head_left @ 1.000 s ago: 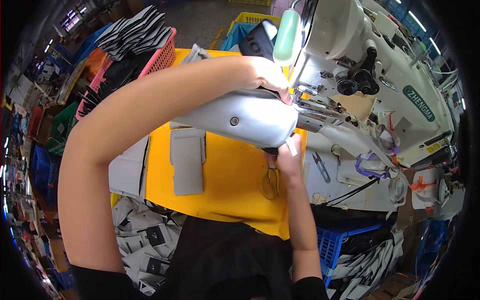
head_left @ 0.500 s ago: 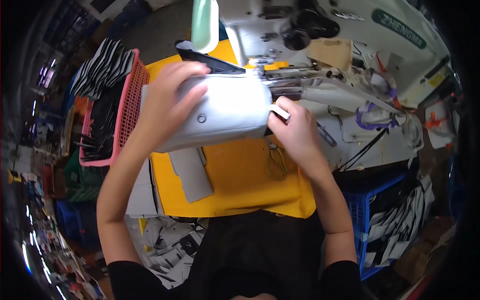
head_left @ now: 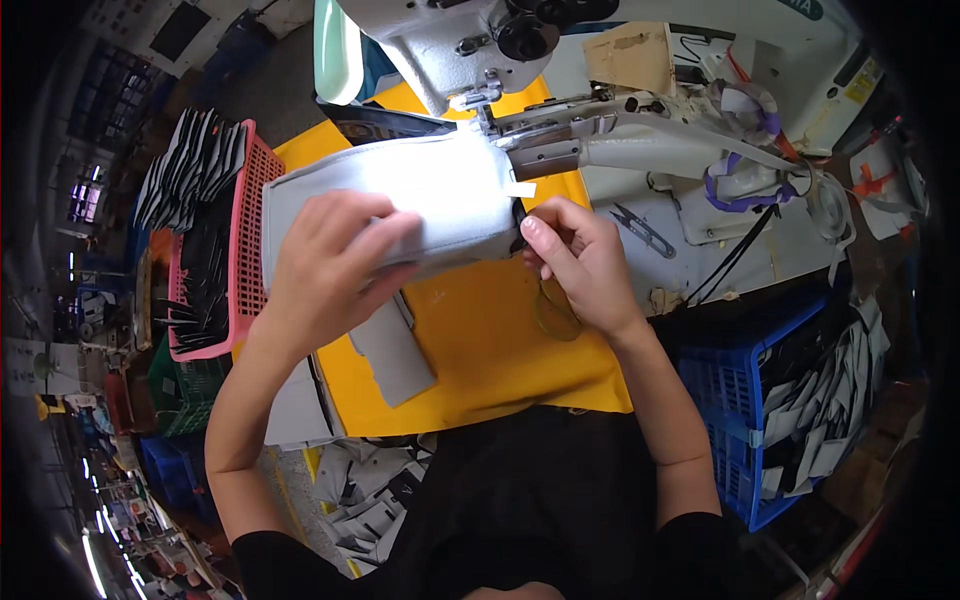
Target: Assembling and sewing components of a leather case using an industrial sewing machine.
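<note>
A light grey fabric bag (head_left: 440,190) with stitched edges lies under the needle area of a white sewing machine (head_left: 415,45). My left hand (head_left: 335,265) is closed on the bag's near left part with bent fingers, slightly blurred. At the bag's right end my right hand (head_left: 580,250) pinches its dark edge between thumb and fingers. A small white tab (head_left: 521,190) sticks out just above those fingertips. Behind the bag a dark printed panel (head_left: 385,122) stands tilted, beside the presser foot (head_left: 476,100). The bag's underside is hidden.
Yellow cloth (head_left: 480,350) covers the table, with a grey fabric piece (head_left: 395,355) on it. Thread snips (head_left: 645,232) lie at right. A pink basket (head_left: 250,225) of dark and grey pieces stands left; a blue crate (head_left: 735,430) of similar pieces stands lower right.
My right hand has let go of the white tab and taken the dark edge below it. My left hand has slid lower on the bag, covering its round snap. The whole view has shifted.
</note>
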Tool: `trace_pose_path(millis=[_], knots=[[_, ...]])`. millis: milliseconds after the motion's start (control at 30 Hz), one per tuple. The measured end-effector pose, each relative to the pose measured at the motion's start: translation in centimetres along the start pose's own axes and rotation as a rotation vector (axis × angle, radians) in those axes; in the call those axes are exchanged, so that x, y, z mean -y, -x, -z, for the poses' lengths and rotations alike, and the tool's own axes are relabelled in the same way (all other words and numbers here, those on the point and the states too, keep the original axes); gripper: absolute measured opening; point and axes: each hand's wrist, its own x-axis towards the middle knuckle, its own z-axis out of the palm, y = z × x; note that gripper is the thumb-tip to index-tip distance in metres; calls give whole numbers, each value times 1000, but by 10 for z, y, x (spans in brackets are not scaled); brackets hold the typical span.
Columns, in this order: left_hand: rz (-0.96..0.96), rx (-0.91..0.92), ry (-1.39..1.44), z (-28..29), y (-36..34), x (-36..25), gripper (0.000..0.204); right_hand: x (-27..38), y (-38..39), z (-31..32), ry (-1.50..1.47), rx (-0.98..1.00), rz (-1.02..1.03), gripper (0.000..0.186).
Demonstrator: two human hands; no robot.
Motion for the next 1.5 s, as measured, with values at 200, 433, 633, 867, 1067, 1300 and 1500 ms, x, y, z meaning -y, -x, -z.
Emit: trace_pose_path(millis=[200, 433, 633, 867, 1067, 1300, 1500], knots=[[-266, -114, -273, -34, -17, -21, 32, 0, 0, -2, 265, -53, 144, 13], [577, 478, 282, -17, -75, 26, 52, -6, -5, 2, 327, -113, 352, 12], [1088, 592, 987, -36, -63, 55, 66, 0, -12, 5, 180, 8, 238, 14], [1031, 595, 1202, -45, -79, 53, 47, 14, -21, 2, 100, -18, 84, 22], [807, 604, 1403, -78, -70, 83, 31, 31, -41, -13, 277, 6, -102, 31], [739, 611, 1509, -87, -61, 93, 20, 22, -45, -23, 408, -5, 31, 36], [844, 724, 1302, -38, -75, 80, 23, 28, -47, -5, 324, 81, -38, 33]])
